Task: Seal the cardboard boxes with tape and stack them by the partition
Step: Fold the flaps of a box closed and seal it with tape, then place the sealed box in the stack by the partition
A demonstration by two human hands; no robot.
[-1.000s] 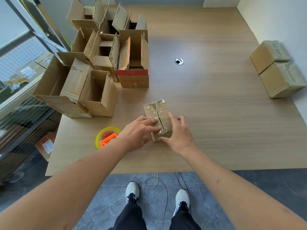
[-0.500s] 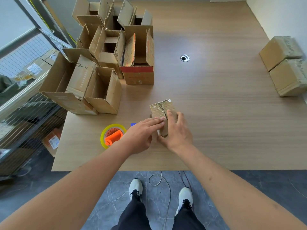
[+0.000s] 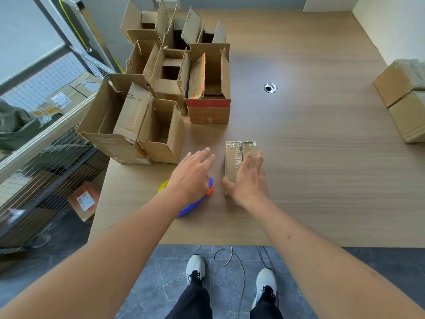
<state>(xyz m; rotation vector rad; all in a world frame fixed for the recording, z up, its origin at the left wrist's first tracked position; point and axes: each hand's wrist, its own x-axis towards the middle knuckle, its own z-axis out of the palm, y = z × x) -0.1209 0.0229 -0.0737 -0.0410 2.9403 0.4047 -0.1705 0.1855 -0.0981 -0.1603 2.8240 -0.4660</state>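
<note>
Nearest the table edge, the left hand [image 3: 192,174] has come off the small taped box [image 3: 239,161] it was pressing half a second ago and now hovers flat, fingers together and extended, over the tape dispenser [image 3: 195,202], whose yellow roll and blue-and-orange body show only at the edges of the palm; it grips nothing yet. Just beside it, the right hand [image 3: 249,180] stays on the box, fingers spread over the near top and right side, thumb against the near left corner, steadying rather than squeezing it. The box lies on the wooden table [image 3: 310,180] in front of the person, a glossy strip of tape running along its centre seam, so the flaps look closed. With both hands no longer smoothing the seam together, the taping of this box seems finished or nearly so: either the left hand is going for the dispenser to add another strip, or it is moving on toward the next carton. Beyond, to the left, the open boxes [image 3: 165,95] stand crowded with flaps up, all unsealed. Far right, two sealed boxes [image 3: 407,97] sit stacked against the white partition [image 3: 395,26], well apart from the one in hand, which still has to join them.
</note>
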